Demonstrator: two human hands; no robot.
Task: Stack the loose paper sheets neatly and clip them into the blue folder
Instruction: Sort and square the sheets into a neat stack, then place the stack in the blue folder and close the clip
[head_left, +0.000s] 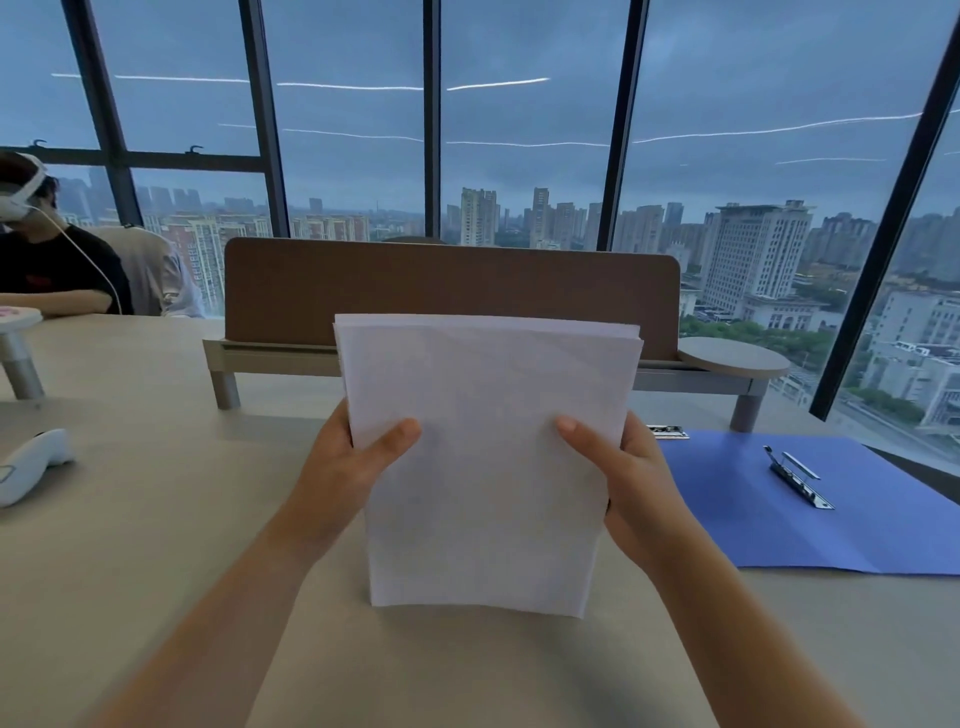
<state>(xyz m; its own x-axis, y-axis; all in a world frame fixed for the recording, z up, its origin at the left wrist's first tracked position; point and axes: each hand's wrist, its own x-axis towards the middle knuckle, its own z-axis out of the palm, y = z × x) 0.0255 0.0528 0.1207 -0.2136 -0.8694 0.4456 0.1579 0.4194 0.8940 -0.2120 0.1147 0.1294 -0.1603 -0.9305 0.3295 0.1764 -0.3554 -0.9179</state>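
The paper sheets (483, 457) were plain white paper, matt and smooth. The blue folder (810, 514) near the table's right edge looked like matt card, with a shiny metal clip (797, 478) on it. The table (156, 519) had a smooth, matt beige top.

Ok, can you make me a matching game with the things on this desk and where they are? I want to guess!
Things:
1. paper stack
2. blue folder
3. metal clip
4. white controller

Places:
A. far left on the desk
B. lying open on the right
C. held upright between both hands
D. on the folder's inside

Pairs: 1-C, 2-B, 3-D, 4-A
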